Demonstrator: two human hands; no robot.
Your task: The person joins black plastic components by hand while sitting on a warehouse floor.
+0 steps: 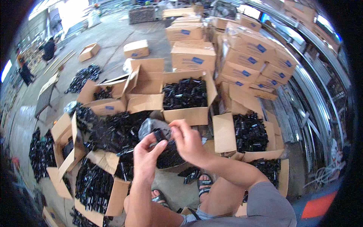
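Note:
In front of me, my left hand (146, 153) grips a small black part (159, 135) between thumb and fingers; it looks like glossy plastic, but its exact kind is too small to tell. Just to the right, my right hand (188, 143) is closed, with thumb and fingertips pinched close to that part. Whatever lies in the right fingertips is hidden. Behind both hands sits a greyish see-through plastic bag (146, 128). A dark heap of similar black parts (120, 132) spreads to the left of the hands, and more lie below them.
An open carton (186, 116) full of black parts stands beyond my hands. More open cartons flank me, including one at the right (224, 133) and one at lower left (118, 196). Stacked closed cartons (247, 62) rise behind. Metal profiles (308, 113) line the right side. Another person (48, 50) is far left.

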